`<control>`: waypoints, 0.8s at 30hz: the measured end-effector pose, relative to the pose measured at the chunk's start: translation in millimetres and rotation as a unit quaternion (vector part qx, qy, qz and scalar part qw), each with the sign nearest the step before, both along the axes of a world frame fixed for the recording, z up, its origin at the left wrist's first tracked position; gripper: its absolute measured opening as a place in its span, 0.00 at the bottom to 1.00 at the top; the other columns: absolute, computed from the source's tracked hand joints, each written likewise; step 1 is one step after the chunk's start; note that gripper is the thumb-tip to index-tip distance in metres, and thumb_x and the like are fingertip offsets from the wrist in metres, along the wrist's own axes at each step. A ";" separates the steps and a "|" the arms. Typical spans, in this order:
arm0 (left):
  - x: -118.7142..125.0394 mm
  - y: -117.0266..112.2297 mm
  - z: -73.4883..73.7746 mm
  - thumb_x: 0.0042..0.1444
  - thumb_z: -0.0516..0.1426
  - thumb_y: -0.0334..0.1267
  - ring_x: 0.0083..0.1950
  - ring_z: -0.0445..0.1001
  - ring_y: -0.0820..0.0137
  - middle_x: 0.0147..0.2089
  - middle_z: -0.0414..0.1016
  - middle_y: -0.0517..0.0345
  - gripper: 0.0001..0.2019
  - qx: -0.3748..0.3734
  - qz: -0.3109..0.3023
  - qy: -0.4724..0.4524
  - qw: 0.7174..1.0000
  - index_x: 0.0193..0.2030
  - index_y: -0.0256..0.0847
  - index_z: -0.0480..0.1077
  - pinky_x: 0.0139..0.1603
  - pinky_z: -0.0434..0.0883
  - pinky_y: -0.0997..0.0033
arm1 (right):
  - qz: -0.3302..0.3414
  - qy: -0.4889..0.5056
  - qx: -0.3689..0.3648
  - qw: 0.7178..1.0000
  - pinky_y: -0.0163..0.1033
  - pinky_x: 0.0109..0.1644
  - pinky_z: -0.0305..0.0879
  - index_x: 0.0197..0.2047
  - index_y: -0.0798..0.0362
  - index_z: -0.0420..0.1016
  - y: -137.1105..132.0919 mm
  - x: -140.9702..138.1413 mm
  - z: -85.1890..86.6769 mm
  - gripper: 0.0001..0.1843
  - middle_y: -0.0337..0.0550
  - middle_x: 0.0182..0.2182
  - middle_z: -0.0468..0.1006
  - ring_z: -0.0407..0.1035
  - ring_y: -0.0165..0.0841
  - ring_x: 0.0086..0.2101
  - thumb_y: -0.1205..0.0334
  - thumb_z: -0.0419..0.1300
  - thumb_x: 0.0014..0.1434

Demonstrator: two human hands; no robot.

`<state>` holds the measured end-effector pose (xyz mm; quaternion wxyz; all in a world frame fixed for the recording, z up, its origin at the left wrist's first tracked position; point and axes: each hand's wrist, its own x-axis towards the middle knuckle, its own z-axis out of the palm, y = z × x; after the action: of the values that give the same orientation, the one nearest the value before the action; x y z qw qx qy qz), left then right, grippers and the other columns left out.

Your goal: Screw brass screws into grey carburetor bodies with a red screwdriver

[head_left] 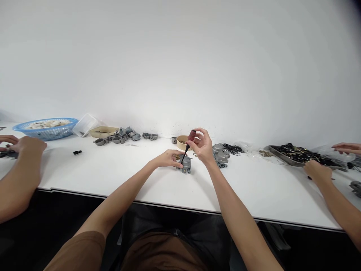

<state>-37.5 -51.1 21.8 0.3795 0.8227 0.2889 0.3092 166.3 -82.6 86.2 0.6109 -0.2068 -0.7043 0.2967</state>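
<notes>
A grey metal carburetor (186, 163) stands on the white table in front of me. Around its left side curl the fingers of my left hand (167, 159), steadying it against the tabletop. My right hand (202, 145) grips a screwdriver (191, 136) by its dark red handle. The black shaft slants down to the left, its tip at the top of the carburetor; whether it sits in a screw is too small to tell. Behind the carburetor lie small brass-coloured screws (177, 156), partly hidden by my left hand.
Behind stands a round tan tub (182, 142) of small parts. More carburetors (221, 155) and black rubber rings (232, 148) lie right; grey metal bowls (118, 138) and a blue basket (46, 131) left. Co-workers' hands (29, 145) work at both sides, near a metal tray (284, 157) at right.
</notes>
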 end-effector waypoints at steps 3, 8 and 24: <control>0.3 -0.3 0.3 0.45 0.72 0.47 0.42 0.80 0.62 0.57 0.77 0.43 0.37 0.001 0.005 0.003 1.000 0.63 0.40 0.72 0.45 0.78 0.61 | -0.035 0.000 0.007 0.999 0.44 0.42 0.77 0.53 0.43 0.62 -0.1 0.6 0.1 0.30 0.41 0.40 0.73 0.75 0.35 0.36 0.51 0.71 0.53; 0.5 -0.4 0.2 0.45 0.72 0.48 0.43 0.80 0.61 0.59 0.75 0.41 0.37 0.002 0.005 0.002 1.000 0.63 0.39 0.72 0.44 0.78 0.62 | 0.039 -0.015 0.014 0.999 0.49 0.48 0.76 0.57 0.44 0.60 -2.8 1.5 0.5 0.28 0.44 0.44 0.75 0.77 0.37 0.39 0.51 0.67 0.58; -0.3 -1.2 0.6 0.42 0.74 0.45 0.47 0.79 0.58 0.55 0.78 0.43 0.39 0.009 -0.014 -0.010 1.000 0.62 0.40 0.73 0.46 0.78 0.61 | 0.029 0.009 -0.018 0.999 0.47 0.47 0.76 0.54 0.43 0.58 0.5 0.7 -1.1 0.31 0.39 0.38 0.76 0.77 0.35 0.36 0.52 0.70 0.54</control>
<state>-37.8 -52.3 22.5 0.3791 0.8269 0.2705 0.3151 167.0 -82.2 85.1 0.6046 -0.1947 -0.6990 0.3285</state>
